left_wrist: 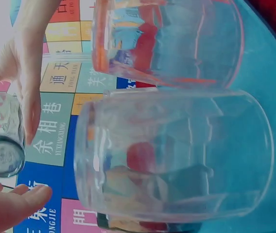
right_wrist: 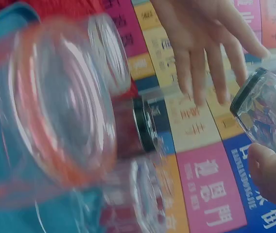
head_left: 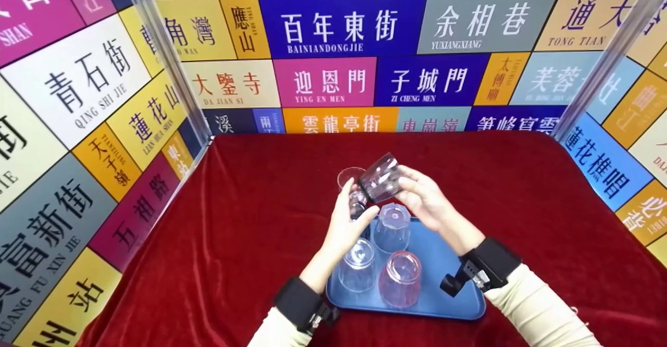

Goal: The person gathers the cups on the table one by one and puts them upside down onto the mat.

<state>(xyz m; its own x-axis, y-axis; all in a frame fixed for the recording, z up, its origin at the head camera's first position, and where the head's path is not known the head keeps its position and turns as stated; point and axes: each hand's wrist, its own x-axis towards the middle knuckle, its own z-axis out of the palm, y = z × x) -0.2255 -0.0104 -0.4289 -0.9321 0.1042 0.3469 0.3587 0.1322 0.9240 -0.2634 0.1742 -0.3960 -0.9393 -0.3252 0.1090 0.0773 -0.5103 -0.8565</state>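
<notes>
My right hand [head_left: 424,198] grips a dark-tinted drinking glass [head_left: 381,177], holding it tilted above the far end of the tray, its thick base toward the left. My left hand [head_left: 346,222] is beside that base; in the right wrist view its fingers [right_wrist: 198,73] are spread and straight, holding nothing. Below the hands, upside-down glasses stand on a blue tray [head_left: 448,284]: a pink one [head_left: 400,282], a clear one [head_left: 357,269] to its left and another clear one [head_left: 393,230] behind. A dark-based glass [right_wrist: 145,124] also shows among them, mostly hidden by my left hand in the head view.
A round clear rim [head_left: 350,172] shows just beyond my left hand. Dark red cloth [head_left: 250,222] covers the table around the tray. Colourful sign-printed panels [head_left: 344,24] stand at the back and sides, with clear upright posts [head_left: 172,55] at the corners.
</notes>
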